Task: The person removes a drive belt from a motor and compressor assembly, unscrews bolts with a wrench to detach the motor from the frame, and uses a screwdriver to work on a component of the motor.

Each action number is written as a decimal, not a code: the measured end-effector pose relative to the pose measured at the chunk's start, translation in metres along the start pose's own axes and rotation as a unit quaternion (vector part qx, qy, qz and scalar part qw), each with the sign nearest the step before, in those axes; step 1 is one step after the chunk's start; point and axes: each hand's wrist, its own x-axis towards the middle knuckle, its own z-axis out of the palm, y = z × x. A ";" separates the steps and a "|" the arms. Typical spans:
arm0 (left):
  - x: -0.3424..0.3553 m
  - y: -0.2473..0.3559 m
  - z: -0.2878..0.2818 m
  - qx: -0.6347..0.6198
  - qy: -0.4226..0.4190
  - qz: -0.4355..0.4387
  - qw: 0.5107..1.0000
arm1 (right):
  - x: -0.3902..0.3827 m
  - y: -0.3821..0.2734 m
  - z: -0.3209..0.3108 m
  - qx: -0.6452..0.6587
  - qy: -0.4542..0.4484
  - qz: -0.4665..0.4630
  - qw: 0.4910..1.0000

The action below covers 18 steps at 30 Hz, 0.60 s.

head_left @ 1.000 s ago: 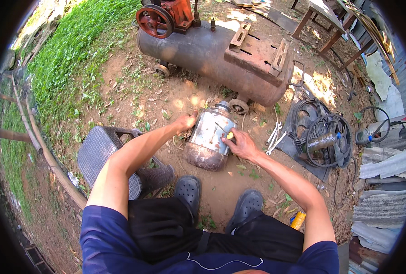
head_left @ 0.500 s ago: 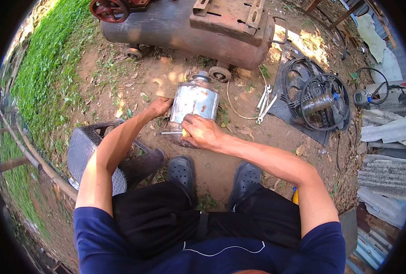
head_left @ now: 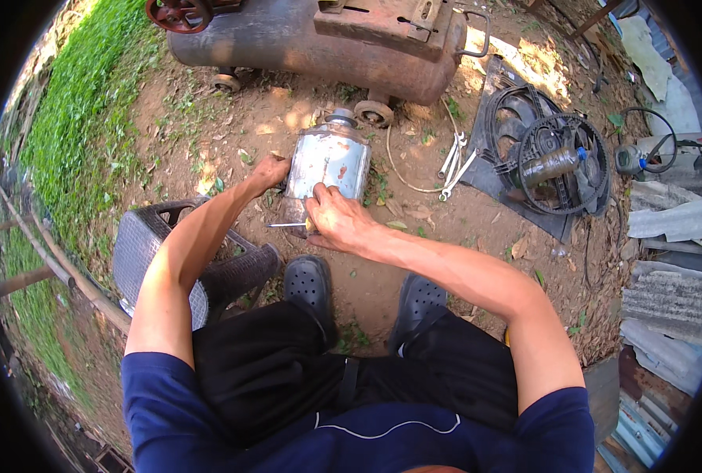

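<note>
Our right hand is closed round the handle of a screwdriver, shaft pointing left across the near end of the electric motor; its fingertips reach onto the silver casing. Our left hand curls in at the motor's left side — can't tell how firmly, as its fingertips are hidden. The motor lies on bare dirt just ahead of our clogs, pulley toward the air compressor tank. To handle it well we'd brace w/ the left hand, since a round body prob. rolls easily, & angle the shaft away from those fingers before pushing — approx. in line w/ whatever the tip meets, so it's less apt to slip. Mind the cord looping past on the right. Further out: spanners, then a fan; on the left, a dark plastic stool.
</note>
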 end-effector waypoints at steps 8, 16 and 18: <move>-0.042 0.037 0.007 0.003 -0.007 -0.050 0.999 | -0.024 0.007 -0.013 -0.014 -0.062 -0.005 0.998; -0.070 0.064 0.002 0.031 -0.034 -0.037 0.998 | -0.051 0.021 -0.036 -0.034 -0.084 -0.016 0.996; -0.084 0.079 -0.006 0.026 -0.069 -0.026 0.997 | -0.065 0.031 -0.036 -0.021 -0.078 -0.017 0.997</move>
